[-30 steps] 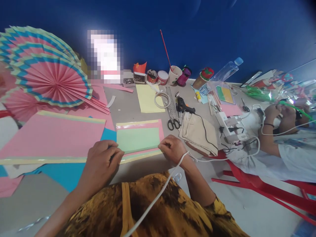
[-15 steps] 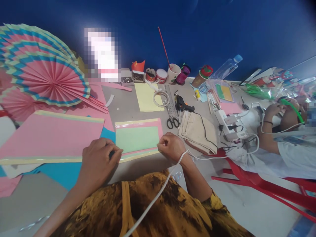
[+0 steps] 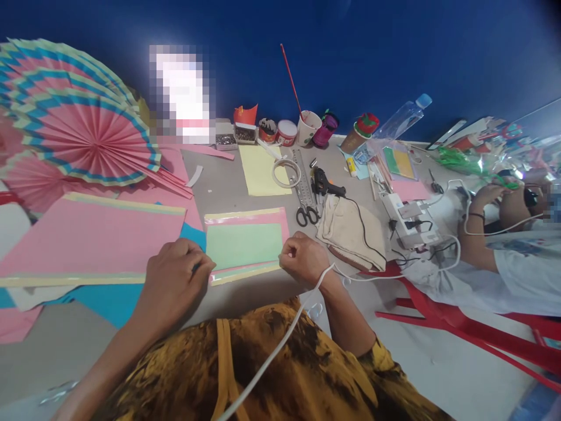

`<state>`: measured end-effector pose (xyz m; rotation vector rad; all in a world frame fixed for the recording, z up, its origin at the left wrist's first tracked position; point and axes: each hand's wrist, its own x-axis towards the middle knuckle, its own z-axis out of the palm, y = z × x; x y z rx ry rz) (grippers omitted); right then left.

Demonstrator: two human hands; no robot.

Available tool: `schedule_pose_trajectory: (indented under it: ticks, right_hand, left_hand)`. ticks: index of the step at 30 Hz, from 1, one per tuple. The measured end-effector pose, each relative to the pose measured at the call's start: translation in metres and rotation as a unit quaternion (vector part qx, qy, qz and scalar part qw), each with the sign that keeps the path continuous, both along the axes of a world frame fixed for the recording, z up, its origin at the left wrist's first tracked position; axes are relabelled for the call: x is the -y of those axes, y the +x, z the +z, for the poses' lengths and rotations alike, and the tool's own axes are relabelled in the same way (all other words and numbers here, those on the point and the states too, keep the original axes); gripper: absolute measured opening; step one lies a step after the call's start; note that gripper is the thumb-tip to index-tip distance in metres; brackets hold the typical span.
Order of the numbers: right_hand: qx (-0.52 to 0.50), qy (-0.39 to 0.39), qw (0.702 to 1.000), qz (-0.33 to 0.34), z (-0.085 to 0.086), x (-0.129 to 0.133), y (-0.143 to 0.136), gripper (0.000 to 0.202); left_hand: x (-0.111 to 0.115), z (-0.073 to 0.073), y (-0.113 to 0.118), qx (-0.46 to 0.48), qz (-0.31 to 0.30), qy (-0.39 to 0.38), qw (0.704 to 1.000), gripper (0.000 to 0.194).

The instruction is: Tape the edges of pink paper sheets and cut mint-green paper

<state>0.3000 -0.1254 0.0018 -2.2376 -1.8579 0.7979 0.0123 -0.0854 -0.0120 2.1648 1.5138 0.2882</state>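
A pale green sheet of paper [image 3: 243, 244] lies on a pink sheet [image 3: 284, 221] with yellow strips along its long edges, flat on the table in front of me. At its lower left corner, my left hand [image 3: 177, 272] is closed, thumb and forefinger pinched together at the paper's edge. My right hand [image 3: 305, 258] pinches the lower right edge, fingers curled. Clear shiny tape runs along the far border. Left of it rests a larger pink sheet [image 3: 100, 237] with yellow edging, partly under my left hand, over blue paper [image 3: 111, 301].
Pleated paper fans [image 3: 96, 137] stand at the left. Scissors [image 3: 307, 216], a steel ruler [image 3: 300, 169], a tape roll [image 3: 286, 173], a glue gun [image 3: 328, 185] and a folded cloth [image 3: 350, 231] lie beyond. A power strip [image 3: 405, 222] and another person's arm [image 3: 475, 234] are at right.
My left hand has shifted slightly left, showing more of the paper's lower left corner. My right hand stays at the right edge. The other person's hands have moved a little.
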Motion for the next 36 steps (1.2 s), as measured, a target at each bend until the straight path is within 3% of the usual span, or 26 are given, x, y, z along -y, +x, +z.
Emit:
schedule_pose_trajectory:
  ticks: [18,29,31,36]
  right_hand:
    - [0.002,0.011,1.000,-0.006,0.000,0.002,-0.001,0.012]
    - [0.009,0.013,1.000,0.018,-0.002,0.000,0.002,0.011]
    - [0.015,0.012,1.000,0.022,-0.001,-0.001,0.002,0.011]
    - [0.020,0.005,1.000,0.024,0.002,-0.002,0.001,0.011]
  left_hand:
    - [-0.001,0.005,0.001,-0.040,-0.033,0.015,0.999,0.038]
    - [0.001,0.000,-0.010,-0.090,-0.073,0.082,0.990,0.021]
    - [0.002,0.001,-0.007,-0.089,-0.106,0.116,0.984,0.018]
    - [0.012,-0.008,0.008,-0.081,-0.297,0.146,0.940,0.053]
